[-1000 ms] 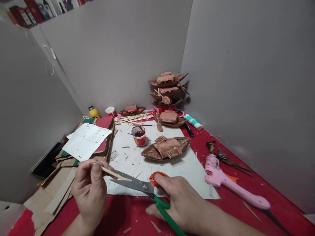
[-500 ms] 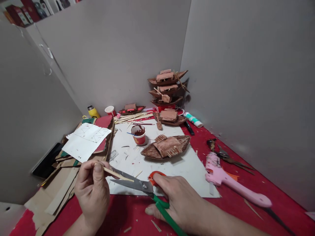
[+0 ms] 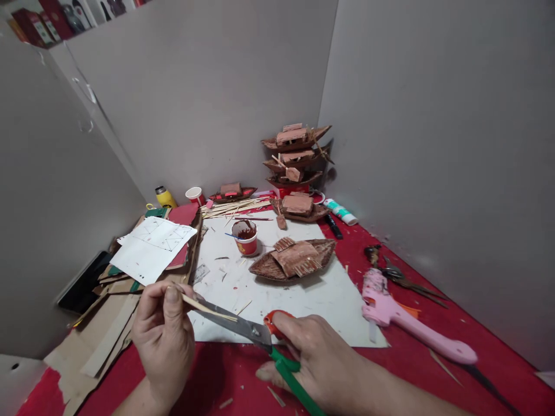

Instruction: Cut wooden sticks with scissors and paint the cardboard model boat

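Observation:
Between thumb and fingers, my left hand (image 3: 162, 335) pinches a thin pale wooden stick (image 3: 203, 305) that points right and slightly down. My right hand (image 3: 318, 358) grips a pair of scissors (image 3: 254, 330) with green and orange handles. Their blades lie nearly closed along the stick, and the tips reach toward my left fingers. Beyond the hands, a brown model boat (image 3: 295, 260) with a slatted roof rests on white paper (image 3: 225, 289). A paper cup (image 3: 245, 238) holding brown paint and a blue-handled brush stands behind it to the left.
A pink glue gun (image 3: 416, 323) and pliers (image 3: 403, 277) lie at right. Stacked model boats (image 3: 295, 153) stand in the back corner, near loose sticks (image 3: 236, 207). Cardboard pieces (image 3: 113, 323) and a drawing sheet (image 3: 151, 248) fill the left. Walls close in behind and on the sides.
The scissor blades have come together from a wider opening, around the stick. My left hand holds the stick in nearly the same place. The view has shifted slightly.

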`<state>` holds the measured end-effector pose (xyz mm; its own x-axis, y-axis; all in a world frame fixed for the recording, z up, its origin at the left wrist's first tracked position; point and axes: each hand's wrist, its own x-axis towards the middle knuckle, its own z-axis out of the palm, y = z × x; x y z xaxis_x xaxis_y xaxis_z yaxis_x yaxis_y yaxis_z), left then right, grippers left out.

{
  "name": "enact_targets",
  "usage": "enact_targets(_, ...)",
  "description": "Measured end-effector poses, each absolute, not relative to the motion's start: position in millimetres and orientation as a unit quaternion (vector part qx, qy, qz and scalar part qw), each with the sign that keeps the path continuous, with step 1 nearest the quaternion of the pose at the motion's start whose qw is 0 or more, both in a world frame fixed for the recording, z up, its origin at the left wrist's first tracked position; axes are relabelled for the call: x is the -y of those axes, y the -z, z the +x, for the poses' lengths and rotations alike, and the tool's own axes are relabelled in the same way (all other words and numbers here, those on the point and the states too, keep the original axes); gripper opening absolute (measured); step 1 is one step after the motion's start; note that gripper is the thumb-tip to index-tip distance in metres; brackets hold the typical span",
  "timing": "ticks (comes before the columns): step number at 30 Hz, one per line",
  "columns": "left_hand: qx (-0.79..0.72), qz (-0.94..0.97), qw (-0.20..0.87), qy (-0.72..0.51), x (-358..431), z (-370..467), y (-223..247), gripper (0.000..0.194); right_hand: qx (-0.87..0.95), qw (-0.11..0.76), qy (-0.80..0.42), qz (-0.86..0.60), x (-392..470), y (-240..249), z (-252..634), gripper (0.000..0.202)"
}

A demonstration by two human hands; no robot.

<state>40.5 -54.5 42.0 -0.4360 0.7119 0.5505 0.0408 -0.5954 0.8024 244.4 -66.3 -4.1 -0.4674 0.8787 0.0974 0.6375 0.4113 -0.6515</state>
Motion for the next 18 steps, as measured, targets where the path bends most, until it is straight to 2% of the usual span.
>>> enact_targets(10, -0.438, 0.492, 0.218, -0.72, 54.5, 47.3, -37.7, 0.013, 0.831, 0.218, -0.222, -0.461, 58.0, -8.3, 251.2, 0.043)
enact_targets(18, -0.432, 0.478, 0.226, -0.731, 54.0, 46.7, -35.1, 0.014, 0.819, 0.221, -0.242, -0.471, 60.2, -5.2, 252.0, 0.044)
